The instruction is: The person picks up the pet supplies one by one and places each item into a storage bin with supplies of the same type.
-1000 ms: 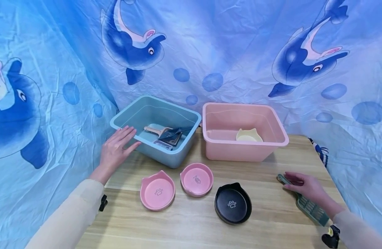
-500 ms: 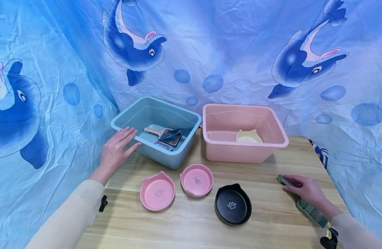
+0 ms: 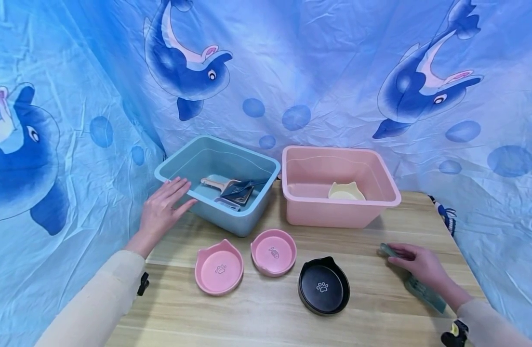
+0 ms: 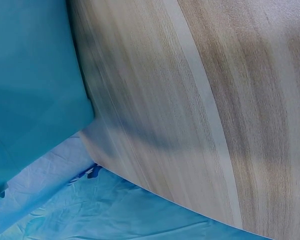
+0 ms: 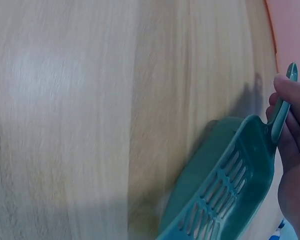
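A green slotted litter scoop [image 5: 257,172] is in my right hand [image 3: 424,265], at the right side of the wooden table. Thumb and fingers pinch its handle [image 5: 280,117] in the right wrist view, where the scoop leans on one side with a shadow beside it. My left hand [image 3: 162,207] lies with straight fingers over the near left rim of a blue tub [image 3: 231,219]. Inside that tub are a beige-handled scoop [image 3: 211,182], a dark blue scoop [image 3: 240,189] and a greyish item [image 3: 227,203]. The left wrist view shows mostly tabletop and the tub's side.
A pink tub [image 3: 326,212] holding a cream cat-eared bowl [image 3: 346,193] stands right of the blue one. In front are a pink eared bowl [image 3: 219,270], another pink bowl [image 3: 273,254] and a black bowl [image 3: 323,289]. A dolphin-print curtain [image 3: 326,72] encloses the table.
My right hand has shifted slightly left, taking the green litter scoop along and tilting it. The left hand stays on the blue tub's rim.
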Available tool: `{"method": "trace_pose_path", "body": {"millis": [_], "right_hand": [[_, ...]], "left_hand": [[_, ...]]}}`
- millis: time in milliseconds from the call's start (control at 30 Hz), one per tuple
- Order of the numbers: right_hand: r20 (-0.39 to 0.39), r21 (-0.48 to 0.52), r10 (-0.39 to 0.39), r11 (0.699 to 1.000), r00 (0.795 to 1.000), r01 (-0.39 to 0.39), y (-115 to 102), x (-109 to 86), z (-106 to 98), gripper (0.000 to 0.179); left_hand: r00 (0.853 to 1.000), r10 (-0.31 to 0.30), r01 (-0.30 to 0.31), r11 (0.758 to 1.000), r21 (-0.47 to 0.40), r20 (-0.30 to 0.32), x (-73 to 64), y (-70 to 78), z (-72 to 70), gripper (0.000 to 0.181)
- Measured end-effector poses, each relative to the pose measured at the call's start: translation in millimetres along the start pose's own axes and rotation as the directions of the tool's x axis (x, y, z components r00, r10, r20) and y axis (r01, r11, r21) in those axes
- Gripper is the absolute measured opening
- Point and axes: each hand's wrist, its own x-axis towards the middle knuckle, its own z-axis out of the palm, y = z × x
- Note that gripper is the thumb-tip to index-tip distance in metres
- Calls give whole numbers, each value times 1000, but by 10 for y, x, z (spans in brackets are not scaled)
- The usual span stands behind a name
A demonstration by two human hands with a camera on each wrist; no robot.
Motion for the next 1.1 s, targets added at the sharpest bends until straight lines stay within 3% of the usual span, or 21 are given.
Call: {"method": "trace_pose_path", "body": {"millis": [300,700,1100], "right_hand": [[-27,94,-52,994,998,54,-334,-10,-90,39],[-93,170,-188,964,978,202,-1000,-3,-481,39],[-122,129,-302,940,946,317,-1843,307,-894,37]], "left_hand": [[1000,-13,13,1000,-8,8,-27,-20,10,72],[999,-12,12,1000,-4,44,1,-12,-28,75],[1000,5,-6,1000,-17,-20,-5,-15,-7,70]]}}
